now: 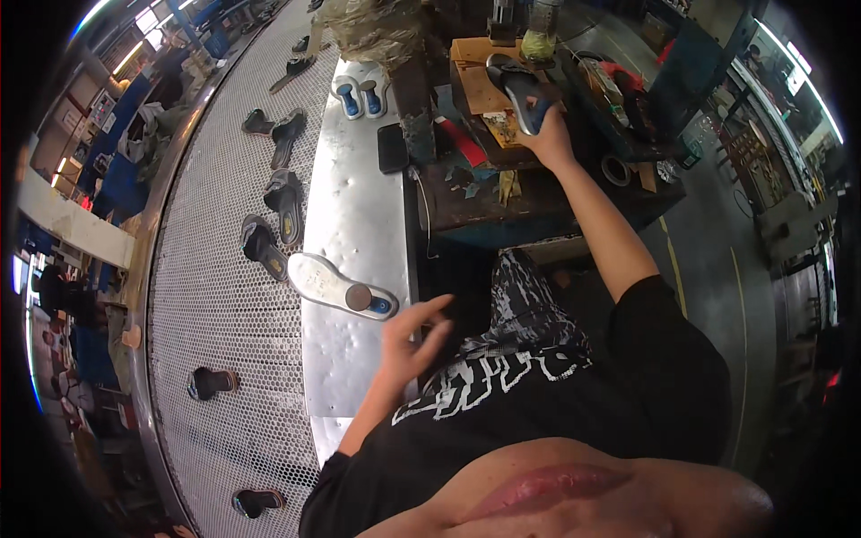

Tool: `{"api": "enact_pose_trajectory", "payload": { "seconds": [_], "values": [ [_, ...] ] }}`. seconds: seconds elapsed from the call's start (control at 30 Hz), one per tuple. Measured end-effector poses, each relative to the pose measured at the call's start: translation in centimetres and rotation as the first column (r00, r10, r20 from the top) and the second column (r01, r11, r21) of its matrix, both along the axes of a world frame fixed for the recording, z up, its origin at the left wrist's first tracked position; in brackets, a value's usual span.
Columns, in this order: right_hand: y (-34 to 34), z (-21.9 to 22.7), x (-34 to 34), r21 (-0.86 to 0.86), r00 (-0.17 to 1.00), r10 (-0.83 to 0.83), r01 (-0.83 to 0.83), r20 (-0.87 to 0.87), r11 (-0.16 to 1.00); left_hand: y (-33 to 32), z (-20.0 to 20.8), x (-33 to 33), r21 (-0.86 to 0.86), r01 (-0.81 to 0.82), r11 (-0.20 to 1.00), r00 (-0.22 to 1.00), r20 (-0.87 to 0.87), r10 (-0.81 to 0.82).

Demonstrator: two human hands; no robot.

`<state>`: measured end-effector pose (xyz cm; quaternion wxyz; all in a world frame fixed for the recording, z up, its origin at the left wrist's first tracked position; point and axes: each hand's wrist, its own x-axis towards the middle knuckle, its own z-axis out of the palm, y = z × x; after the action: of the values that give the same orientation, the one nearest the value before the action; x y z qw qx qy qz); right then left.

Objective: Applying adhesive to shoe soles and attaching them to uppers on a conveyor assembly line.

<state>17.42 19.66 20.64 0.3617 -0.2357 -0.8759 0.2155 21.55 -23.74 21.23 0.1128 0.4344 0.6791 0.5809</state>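
Note:
My right hand point(549, 139) grips a dark slide sandal point(513, 82) by its blue-and-white end, above a brown board point(471, 56) on the workbench. Waist-high at the metal ledge's edge, my left hand point(408, 345) is empty with its fingers apart. Closest to it lies a white shoe sole point(316, 278) with a blue heel patch, and a round brown disc point(359, 297) rests on top. Farther up the ledge sit a pair of white-and-blue soles point(348, 99) and a black phone-like slab point(392, 149).
A perforated conveyor point(215, 305) runs along the left, carrying several dark sandals point(285, 206). Beside it stretches the shiny metal ledge point(350, 206). The cluttered bench holds a red strip point(462, 142), a tape roll point(616, 169) and a glass jar point(540, 31). Crumpled plastic point(372, 29) is piled at the far end.

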Motion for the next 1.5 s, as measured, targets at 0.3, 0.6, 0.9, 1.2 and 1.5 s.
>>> {"api": "enact_pose_trajectory", "payload": {
  "seconds": [0.3,0.6,0.9,1.2,1.5],
  "values": [
    [-0.6,0.0,-1.2,0.114,0.989,-0.137,0.130,0.060,0.985,-29.9,-9.8,-14.9,-0.211,-0.977,-0.014,0.124,-0.627,0.769],
    [-0.6,1.2,-4.4,0.097,0.990,-0.130,0.124,0.061,0.988,-38.6,-14.2,-14.6,-0.412,-0.869,-0.273,0.190,-0.789,0.584],
    [0.6,5.9,-2.3,-0.157,0.993,-0.115,0.116,0.014,0.981,-32.9,-14.4,-16.8,-0.438,-0.895,-0.080,0.310,-0.742,0.594],
    [0.6,6.6,-3.8,0.039,0.980,-0.149,0.145,0.128,0.989,-34.5,-13.8,-16.9,-0.400,-0.914,0.063,0.355,-0.716,0.602],
    [1.2,0.9,-0.1,-0.036,0.986,-0.123,0.128,0.113,0.991,-27.5,-4.7,-15.3,0.130,-0.847,0.516,0.424,0.750,0.508]
  ]
}}
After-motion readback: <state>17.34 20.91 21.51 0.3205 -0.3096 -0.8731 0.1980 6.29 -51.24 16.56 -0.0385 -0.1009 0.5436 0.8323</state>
